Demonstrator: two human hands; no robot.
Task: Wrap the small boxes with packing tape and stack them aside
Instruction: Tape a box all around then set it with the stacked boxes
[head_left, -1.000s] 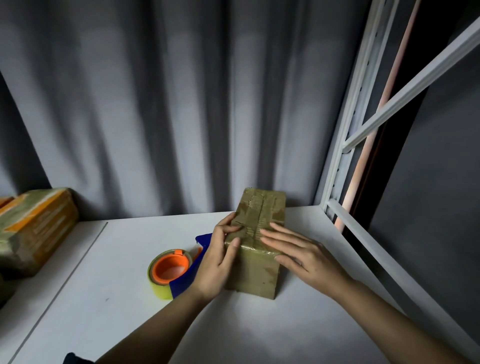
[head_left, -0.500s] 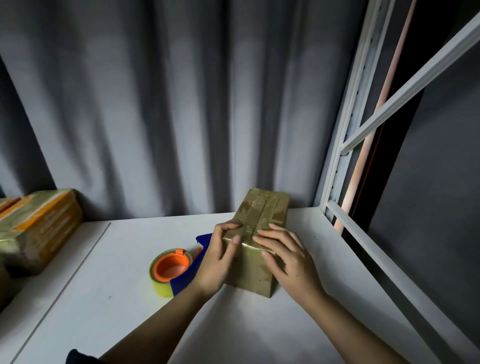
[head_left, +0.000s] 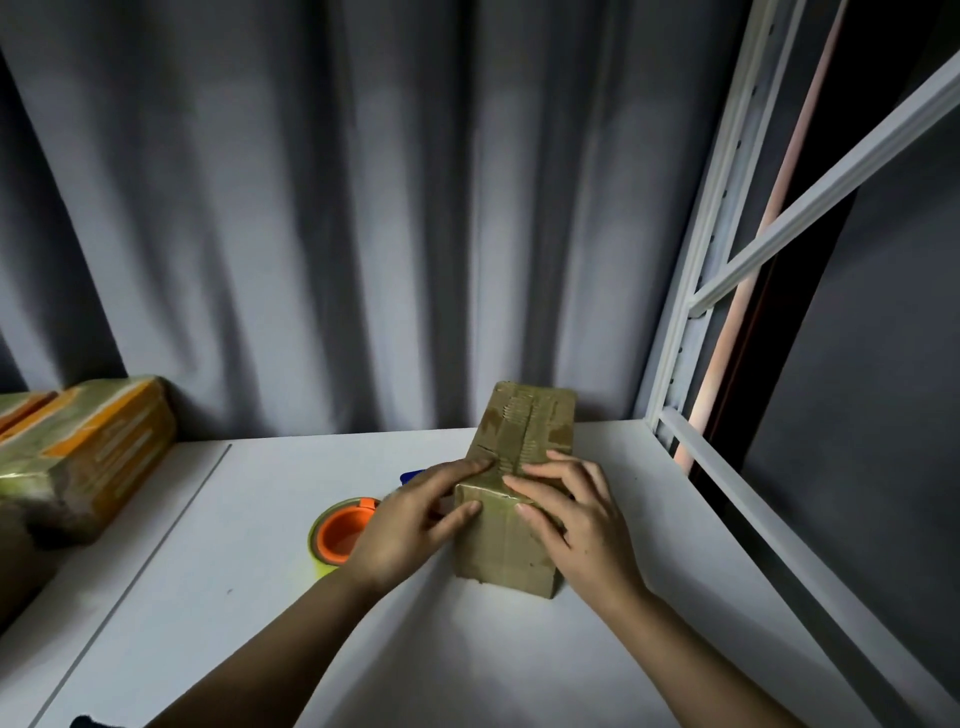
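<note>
Brown taped box on white table; we press both hands, left and right, fingers spread flat over its near top edge; tape roll beside left.

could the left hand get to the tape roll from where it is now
Probably yes. The left hand rests on the box, and the tape roll sits right beside it on the table, with nothing between them.

The white tabletop carries a tape-wrapped brown box standing right of the middle, a yellow tape roll with orange core just left of it, and wrapped parcels at the far left edge.
</note>
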